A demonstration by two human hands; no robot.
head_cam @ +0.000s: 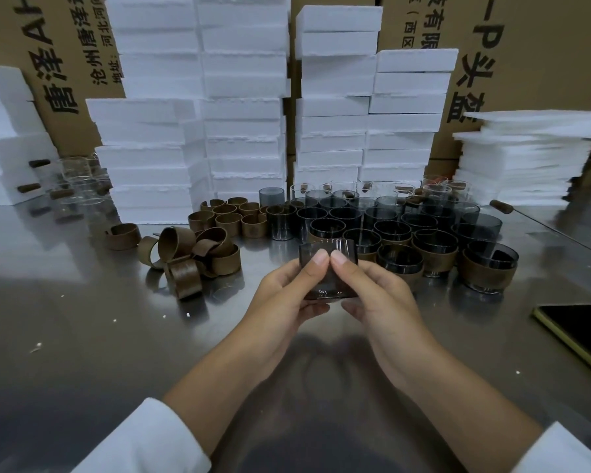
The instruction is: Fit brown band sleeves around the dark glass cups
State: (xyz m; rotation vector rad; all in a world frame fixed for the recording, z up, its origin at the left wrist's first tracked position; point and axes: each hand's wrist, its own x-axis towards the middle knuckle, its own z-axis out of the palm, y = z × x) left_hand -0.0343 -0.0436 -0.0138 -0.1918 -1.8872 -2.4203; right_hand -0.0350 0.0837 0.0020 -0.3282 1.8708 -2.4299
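A dark glass cup (328, 271) is held just above the bench (82, 319) between the left hand (280, 302) and right hand (382, 302), whose fingers (318, 261) are clamped round its sides and base, the two thumbs meeting tip to tip on its near wall under the rim. Just beyond the fingers and to their right stand banded cups (434, 250), with bare dark cups (342, 216) behind them. Left of the fingers lies a loose heap of brown band sleeves (191, 257), a phone (580, 332) lies well to their right, and white foam blocks (246, 97) are stacked far beyond.
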